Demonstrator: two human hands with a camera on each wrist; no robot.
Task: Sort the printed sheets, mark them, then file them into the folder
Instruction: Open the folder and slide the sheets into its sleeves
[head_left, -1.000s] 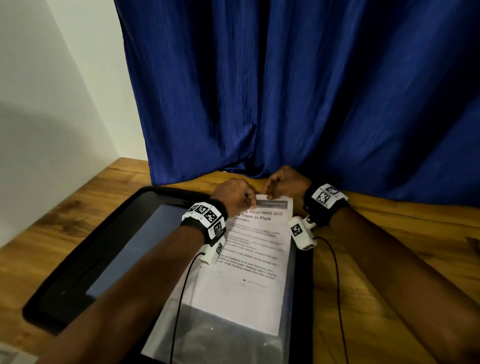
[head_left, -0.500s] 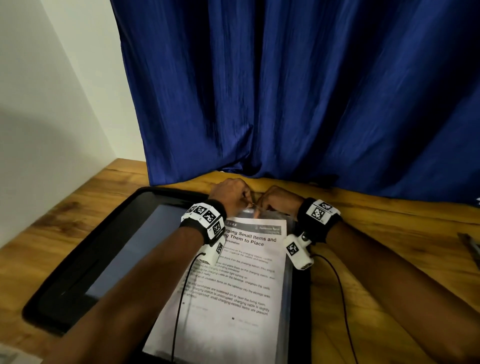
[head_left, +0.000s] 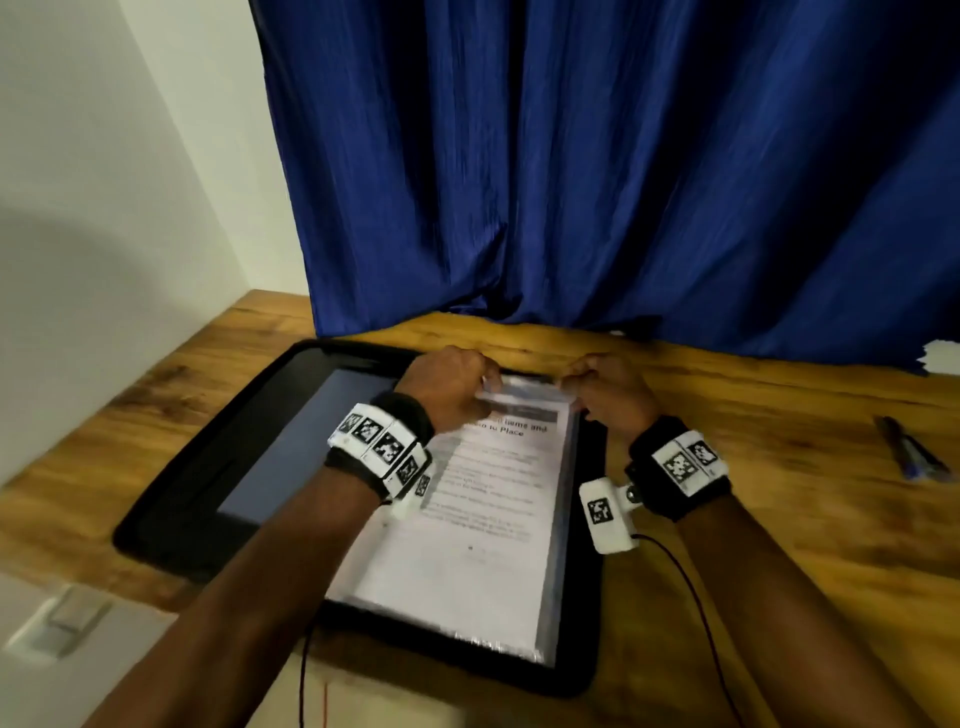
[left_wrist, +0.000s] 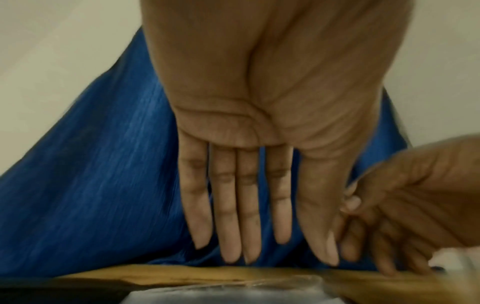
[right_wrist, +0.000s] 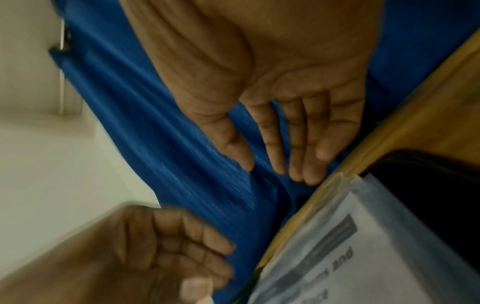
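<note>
On the wooden table: black folder lies open, its far edge near the blue curtain.
Printed sheet: lies inside a clear sleeve on the folder's right half.
Left hand: at the sleeve's top edge; wrist view shows fingers straight, holding nothing.
Right hand: at the sleeve's top right corner, fingers extended and relaxed.
Pen: well apart, on bare wood to the right.

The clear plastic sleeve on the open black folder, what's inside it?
Inside the clear plastic sleeve lies a printed sheet with a bold heading and text. Whether more sheets sit beneath it is hidden. The sleeve rests on the black folder.
</note>
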